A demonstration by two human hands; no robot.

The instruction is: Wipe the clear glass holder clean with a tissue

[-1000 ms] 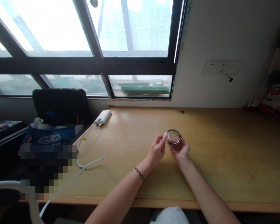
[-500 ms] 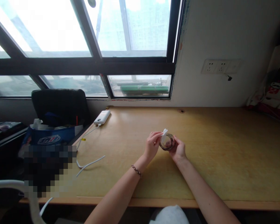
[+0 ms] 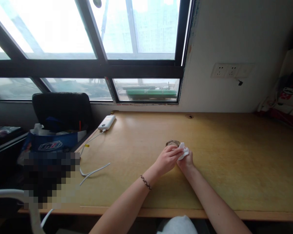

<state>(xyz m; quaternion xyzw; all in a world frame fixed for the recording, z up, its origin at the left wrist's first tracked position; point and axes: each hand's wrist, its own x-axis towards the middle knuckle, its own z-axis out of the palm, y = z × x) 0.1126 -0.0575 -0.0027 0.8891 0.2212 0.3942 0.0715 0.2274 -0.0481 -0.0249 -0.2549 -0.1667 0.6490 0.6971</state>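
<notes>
My left hand (image 3: 168, 157) pinches a crumpled white tissue (image 3: 184, 152) and reaches across in front of a round, brownish see-through glass vessel (image 3: 173, 142). Only the far rim of the vessel shows above my left fingers; the rest is covered. On its right side my right hand (image 3: 185, 162) grips the vessel, most of its fingers hidden behind the tissue and my left hand. The tissue lies against the right side, near my right fingers. Both hands are over the middle of the wooden desk (image 3: 229, 169).
A white power bank (image 3: 106, 123) lies at the desk's left edge, with a white cable (image 3: 95, 170) trailing toward the front. Beyond that edge stand a blue bag (image 3: 51, 143) and a black chair (image 3: 62, 110). Wall sockets (image 3: 231, 70) are at the back right.
My left hand has moved the tissue from the vessel's upper left rim across to its right side. The vessel is now mostly hidden behind my left hand; my right hand keeps its hold.
</notes>
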